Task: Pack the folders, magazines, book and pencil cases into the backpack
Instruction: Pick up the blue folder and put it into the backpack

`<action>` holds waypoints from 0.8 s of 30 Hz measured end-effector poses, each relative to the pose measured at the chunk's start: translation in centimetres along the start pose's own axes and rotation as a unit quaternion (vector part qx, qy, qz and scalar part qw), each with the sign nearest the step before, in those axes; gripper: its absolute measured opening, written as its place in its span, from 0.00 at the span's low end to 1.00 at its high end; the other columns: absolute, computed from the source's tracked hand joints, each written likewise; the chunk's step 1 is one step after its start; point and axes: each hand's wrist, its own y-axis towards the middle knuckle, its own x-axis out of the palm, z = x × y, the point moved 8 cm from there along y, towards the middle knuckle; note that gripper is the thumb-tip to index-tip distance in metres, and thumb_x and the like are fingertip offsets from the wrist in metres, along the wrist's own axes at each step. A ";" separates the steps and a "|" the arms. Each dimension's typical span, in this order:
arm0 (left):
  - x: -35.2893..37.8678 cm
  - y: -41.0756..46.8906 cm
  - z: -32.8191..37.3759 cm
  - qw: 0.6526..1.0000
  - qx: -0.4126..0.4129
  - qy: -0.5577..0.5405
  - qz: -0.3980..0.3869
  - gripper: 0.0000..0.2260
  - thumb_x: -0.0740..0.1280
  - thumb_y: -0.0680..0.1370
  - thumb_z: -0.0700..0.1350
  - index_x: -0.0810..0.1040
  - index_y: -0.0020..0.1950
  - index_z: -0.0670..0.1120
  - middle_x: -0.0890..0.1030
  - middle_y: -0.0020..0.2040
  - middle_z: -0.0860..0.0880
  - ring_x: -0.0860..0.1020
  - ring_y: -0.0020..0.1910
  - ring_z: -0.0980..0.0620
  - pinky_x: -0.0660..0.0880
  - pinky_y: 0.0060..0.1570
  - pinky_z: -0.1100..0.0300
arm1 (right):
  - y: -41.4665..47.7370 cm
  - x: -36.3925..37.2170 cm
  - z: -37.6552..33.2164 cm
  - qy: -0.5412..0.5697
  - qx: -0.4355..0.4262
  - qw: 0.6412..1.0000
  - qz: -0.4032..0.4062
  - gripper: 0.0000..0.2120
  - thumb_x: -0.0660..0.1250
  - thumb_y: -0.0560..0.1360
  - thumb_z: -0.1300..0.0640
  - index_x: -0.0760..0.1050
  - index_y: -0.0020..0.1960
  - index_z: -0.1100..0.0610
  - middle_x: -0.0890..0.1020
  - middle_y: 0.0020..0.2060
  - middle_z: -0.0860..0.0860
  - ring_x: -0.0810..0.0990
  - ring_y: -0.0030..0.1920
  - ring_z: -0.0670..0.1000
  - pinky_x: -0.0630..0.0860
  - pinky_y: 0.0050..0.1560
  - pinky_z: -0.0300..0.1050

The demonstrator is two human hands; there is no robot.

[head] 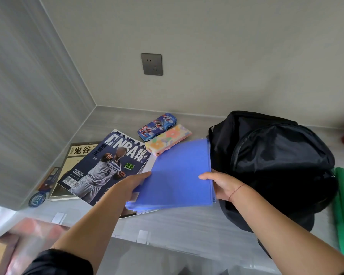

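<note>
Blue folder [179,173] is gripped at its side edges by left hand [127,185] and right hand [222,185], held over the magazine [105,167], just beside the black backpack [276,159].

Grey wall socket [152,64] above wood-grain tabletop [187,225]; round blue badge [35,199] (letters EO) far left; white tape strips [59,218] near front edge.

Grey wall corner [95,105]; grey socket [152,64] on back wall; pale striped tabletop [187,221].
</note>
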 end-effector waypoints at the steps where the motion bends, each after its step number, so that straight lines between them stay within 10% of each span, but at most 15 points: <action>1: 0.1 -0.1 -0.3 1.000 -0.009 -0.015 -0.019 0.11 0.70 0.74 0.52 0.81 0.44 0.44 0.83 0.37 0.47 0.81 0.34 0.50 0.77 0.36 0.61 | -0.1 0.2 0.2 -0.007 0.006 1.000 -0.012 0.16 0.60 0.76 0.67 0.74 0.59 0.53 0.82 0.50 0.53 0.82 0.48 0.53 0.80 0.43 0.47; 13: 5.2 -1.6 -0.6 0.984 0.011 -0.088 -0.154 0.08 0.60 0.80 0.38 0.77 0.56 0.41 0.85 0.45 0.44 0.85 0.39 0.48 0.78 0.46 0.50 | -2.1 -4.7 0.1 -0.061 0.054 0.996 0.028 0.24 0.61 0.72 0.74 0.73 0.63 0.54 0.82 0.54 0.55 0.81 0.52 0.57 0.78 0.48 0.51; 19: 6.3 -2.4 4.6 0.972 0.161 -0.090 -0.147 0.18 0.63 0.78 0.34 0.69 0.68 0.40 0.76 0.64 0.37 0.78 0.57 0.40 0.74 0.59 0.41 | -2.8 -6.0 -1.9 -0.049 -0.025 0.996 0.073 0.24 0.59 0.70 0.79 0.75 0.56 0.56 0.82 0.50 0.55 0.81 0.48 0.54 0.78 0.44 0.48; 24: 4.2 -3.9 9.2 0.957 0.271 -0.065 -0.080 0.19 0.61 0.77 0.29 0.69 0.65 0.45 0.79 0.53 0.45 0.77 0.52 0.45 0.73 0.57 0.51 | -1.6 -4.5 -6.3 -0.039 -0.169 0.977 0.126 0.25 0.57 0.70 0.79 0.72 0.57 0.55 0.79 0.52 0.55 0.78 0.53 0.56 0.76 0.50 0.45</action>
